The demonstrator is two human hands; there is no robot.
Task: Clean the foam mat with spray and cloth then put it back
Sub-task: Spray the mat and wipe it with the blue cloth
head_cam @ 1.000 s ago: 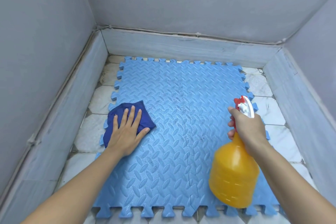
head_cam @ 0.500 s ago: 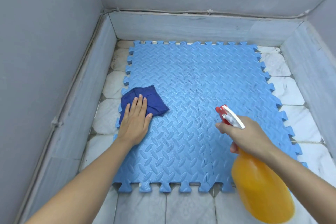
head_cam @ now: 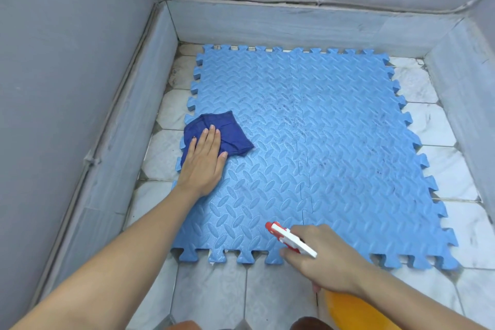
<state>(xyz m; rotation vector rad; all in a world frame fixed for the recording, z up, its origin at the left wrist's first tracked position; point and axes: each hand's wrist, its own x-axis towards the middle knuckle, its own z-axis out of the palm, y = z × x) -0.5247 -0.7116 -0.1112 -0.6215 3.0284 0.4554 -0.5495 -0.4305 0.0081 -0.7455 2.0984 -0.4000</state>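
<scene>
My left hand (head_cam: 205, 166) presses flat on the dark blue cloth (head_cam: 230, 132). My right hand (head_cam: 321, 257) has its fingers wrapped round the orange spray bottle (head_cam: 356, 311), the trigger finger probably hidden. I'd aim at the blue interlocking foam mat (head_cam: 334, 142)'s dark smudges, then wipe firmly.

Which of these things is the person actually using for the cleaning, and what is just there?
In use: foam mat; dark blue cloth under the left hand; spray bottle held by the right hand.
Just there: tiled floor; grey walls.
</scene>
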